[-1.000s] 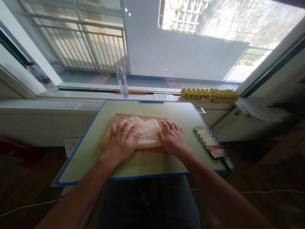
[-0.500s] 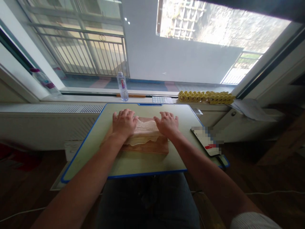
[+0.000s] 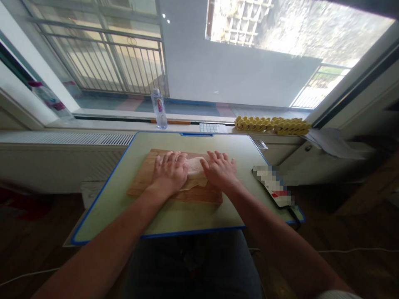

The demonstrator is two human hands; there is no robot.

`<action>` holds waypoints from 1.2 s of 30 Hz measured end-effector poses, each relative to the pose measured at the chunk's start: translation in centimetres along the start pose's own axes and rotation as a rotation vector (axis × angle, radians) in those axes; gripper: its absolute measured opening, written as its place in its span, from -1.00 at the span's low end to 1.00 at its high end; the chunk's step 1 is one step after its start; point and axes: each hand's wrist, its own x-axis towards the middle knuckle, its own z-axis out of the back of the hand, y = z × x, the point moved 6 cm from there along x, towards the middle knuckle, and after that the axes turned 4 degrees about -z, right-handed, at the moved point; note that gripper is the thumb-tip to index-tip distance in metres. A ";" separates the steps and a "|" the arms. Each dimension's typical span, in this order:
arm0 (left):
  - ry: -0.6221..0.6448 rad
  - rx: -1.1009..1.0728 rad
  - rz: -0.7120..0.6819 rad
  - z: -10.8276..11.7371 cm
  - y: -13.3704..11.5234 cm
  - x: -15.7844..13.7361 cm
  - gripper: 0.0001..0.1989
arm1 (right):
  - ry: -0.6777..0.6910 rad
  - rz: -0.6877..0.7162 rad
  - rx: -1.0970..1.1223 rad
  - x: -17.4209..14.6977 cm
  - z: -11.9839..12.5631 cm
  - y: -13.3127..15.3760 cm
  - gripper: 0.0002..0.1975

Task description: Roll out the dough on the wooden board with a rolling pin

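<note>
A thin, pale sheet with a wavy edge [image 3: 195, 167], dough by its look, lies on a wooden board [image 3: 141, 172]. My left hand [image 3: 171, 171] rests palm down on the left part of the sheet, its fingers stretched out. On the right side, my right hand [image 3: 219, 169] lies flat with spread fingers, its thumb at the sheet's edge. Both hands hide the ends of the sheet; its middle shows between them.
The board rests on a small blue-edged table [image 3: 118, 211]. At its right edge lies a partly blurred dark-rimmed flat object [image 3: 268, 187] with a strap. A clear bottle [image 3: 159, 110], another bottle [image 3: 51, 101] and a yellow wavy stack [image 3: 271, 125] are on the windowsill.
My left hand has moved right and inward over the sheet, baring the board's left side. My right hand has shifted slightly. Less of the sheet shows between them.
</note>
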 end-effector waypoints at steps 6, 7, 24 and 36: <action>0.258 -0.037 0.033 -0.5 1.1 3.5 -0.38 | 0.079 -0.012 0.063 3.3 -0.5 0.2 -0.32; 0.294 -0.045 0.036 -0.5 1.1 3.7 -0.37 | 0.102 -0.009 0.067 3.5 -0.5 0.2 -0.32; 0.371 -0.102 0.043 -1.7 2.1 5.1 -0.34 | 0.138 0.060 0.000 4.9 -1.2 0.2 -0.32; 0.400 -0.072 0.059 -1.6 1.8 5.0 -0.32 | 0.147 0.084 -0.016 4.0 -0.7 0.3 -0.47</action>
